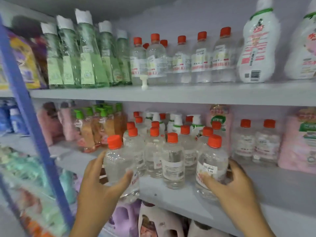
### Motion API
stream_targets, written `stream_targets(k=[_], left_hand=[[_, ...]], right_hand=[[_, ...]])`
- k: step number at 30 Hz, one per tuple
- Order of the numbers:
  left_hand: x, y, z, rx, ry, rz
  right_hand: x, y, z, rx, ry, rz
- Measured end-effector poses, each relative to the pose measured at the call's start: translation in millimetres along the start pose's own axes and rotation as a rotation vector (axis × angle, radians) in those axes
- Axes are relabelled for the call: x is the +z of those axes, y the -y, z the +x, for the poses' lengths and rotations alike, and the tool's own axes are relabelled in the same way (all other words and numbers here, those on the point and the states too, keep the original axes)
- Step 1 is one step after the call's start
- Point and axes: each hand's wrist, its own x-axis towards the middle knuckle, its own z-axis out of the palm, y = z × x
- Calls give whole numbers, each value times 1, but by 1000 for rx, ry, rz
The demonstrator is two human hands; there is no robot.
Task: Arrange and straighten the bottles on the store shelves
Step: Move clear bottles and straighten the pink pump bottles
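Left hand [102,183] clamped round one red-capped bottle [118,161]; right hand [230,183] wrapped round price-tagged bottle [212,166]; third bottle [173,161] between both grips.

Middle shelf [256,190]: cluster of small bottles [159,147] at centre, several rows deep, pump bottles [177,122] behind them. Left hand [102,182] holds the front-left bottle [118,165] at the shelf's front edge; right hand [227,182] holds the front-right bottle [212,166]; one bottle [173,161] stands between. Two bottles [256,142] stand apart, right of the cluster. Upper shelf [188,94]: tall bottles [82,53] left, a bottle row [181,60] centre, large bottles [256,43] right. Jugs [153,221] sit below the middle shelf.
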Motion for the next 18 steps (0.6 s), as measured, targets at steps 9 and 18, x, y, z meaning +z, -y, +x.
stream_targets(k=[9,18], left_hand=[[6,94,92,-43,98,36],[24,129,120,22,239,-241]], right_hand=[[60,0,-3,-23,-113,-122],[81,0,-5,37,-251,-218]])
